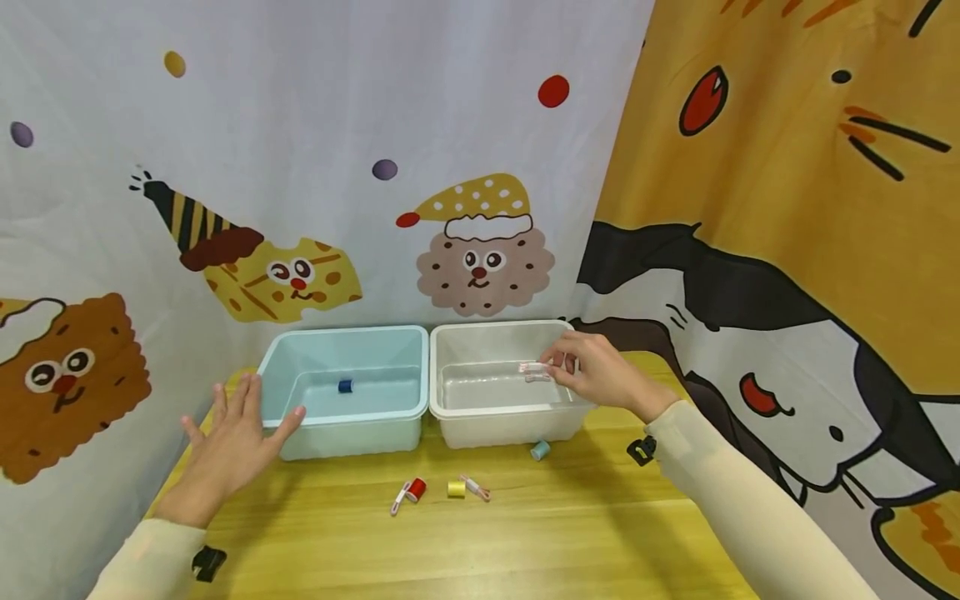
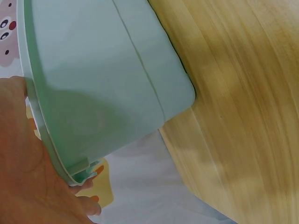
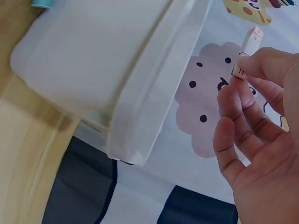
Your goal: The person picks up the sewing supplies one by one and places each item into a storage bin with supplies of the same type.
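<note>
My right hand (image 1: 597, 368) pinches a small folded tape measure (image 3: 252, 41), white with red numbers, between thumb and fingertips. It holds this above the white bin (image 1: 512, 427). Spread wide, my left hand (image 1: 234, 442) touches the left rim of the light-blue bin (image 1: 352, 437), its thumb at the front corner. Inside that bin lies a navy thread spool (image 1: 345, 386). On the table in front are a red spool (image 1: 417, 489) with a folded pinkish-white strip (image 1: 401, 499) against it, and a yellow spool (image 1: 456, 489) beside a similar strip (image 1: 476, 489).
A light-blue spool (image 1: 540, 450) lies at the foot of the white bin's front wall. Both bins stand side by side on the wooden table (image 1: 480, 558), close to a printed curtain (image 1: 315, 108) behind. More curtain hangs along the right side.
</note>
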The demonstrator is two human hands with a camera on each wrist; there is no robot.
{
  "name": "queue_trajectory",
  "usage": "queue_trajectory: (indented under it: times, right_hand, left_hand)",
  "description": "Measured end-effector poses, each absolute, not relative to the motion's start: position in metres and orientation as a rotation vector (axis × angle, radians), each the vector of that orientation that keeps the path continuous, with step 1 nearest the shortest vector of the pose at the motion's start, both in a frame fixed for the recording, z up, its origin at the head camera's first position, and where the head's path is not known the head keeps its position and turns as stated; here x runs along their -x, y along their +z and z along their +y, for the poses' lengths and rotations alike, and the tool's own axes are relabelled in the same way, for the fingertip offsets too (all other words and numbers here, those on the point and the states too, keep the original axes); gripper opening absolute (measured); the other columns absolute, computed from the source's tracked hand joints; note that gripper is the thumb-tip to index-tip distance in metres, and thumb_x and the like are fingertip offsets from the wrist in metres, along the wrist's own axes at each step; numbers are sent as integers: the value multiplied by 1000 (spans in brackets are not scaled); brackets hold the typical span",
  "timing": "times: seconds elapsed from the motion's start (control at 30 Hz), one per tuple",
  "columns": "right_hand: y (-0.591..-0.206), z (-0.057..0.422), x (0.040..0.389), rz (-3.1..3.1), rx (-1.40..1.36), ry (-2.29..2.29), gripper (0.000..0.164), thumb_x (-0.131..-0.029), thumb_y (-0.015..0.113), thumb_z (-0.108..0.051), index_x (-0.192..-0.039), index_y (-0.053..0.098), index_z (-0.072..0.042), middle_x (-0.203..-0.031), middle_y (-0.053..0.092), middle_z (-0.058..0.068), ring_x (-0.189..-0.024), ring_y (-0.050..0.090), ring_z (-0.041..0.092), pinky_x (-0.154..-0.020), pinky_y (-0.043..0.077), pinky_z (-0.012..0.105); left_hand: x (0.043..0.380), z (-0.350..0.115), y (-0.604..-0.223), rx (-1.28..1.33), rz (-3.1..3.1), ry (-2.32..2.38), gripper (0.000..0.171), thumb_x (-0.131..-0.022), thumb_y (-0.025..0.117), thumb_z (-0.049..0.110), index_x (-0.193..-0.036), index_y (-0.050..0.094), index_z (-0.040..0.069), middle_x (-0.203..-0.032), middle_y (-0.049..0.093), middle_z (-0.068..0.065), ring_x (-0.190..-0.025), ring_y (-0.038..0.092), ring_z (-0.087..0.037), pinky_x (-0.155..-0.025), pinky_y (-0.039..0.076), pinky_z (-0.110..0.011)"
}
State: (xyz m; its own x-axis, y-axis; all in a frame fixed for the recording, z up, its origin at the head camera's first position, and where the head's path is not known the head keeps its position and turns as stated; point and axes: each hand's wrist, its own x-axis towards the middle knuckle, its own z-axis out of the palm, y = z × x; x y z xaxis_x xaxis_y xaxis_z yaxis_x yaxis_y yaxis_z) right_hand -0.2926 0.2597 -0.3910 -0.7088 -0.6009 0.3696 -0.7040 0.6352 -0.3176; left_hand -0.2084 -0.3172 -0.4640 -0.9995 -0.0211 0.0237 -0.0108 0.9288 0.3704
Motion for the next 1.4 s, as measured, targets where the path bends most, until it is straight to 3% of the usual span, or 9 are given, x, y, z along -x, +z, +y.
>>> queue_trajectory:
  times: [0.23,1.4]
  right_hand:
    - [-385,256,305,-2611,-1050,619,11,-107,84,-9,-116,89,-11,-96,78,-1,-82,70,12,-69,59,28]
    - [-389,229,359,-2794,-960,696,13,-110,81,-11,-120,89,-8,-98,81,5,-84,74,17,-79,63,37]
  left_hand:
    - [208,-317,-466,-25,-3063,-592,122,-114,38,85,-183,-4,-7,-189,0,-43,-170,-19,-73,-114,-12,-108]
    - [207,-316,-466,-27,-3038,-585,120,-115,40,83,-184,0,-6,-190,2,-41,-172,-16,-72,-116,-9,-107]
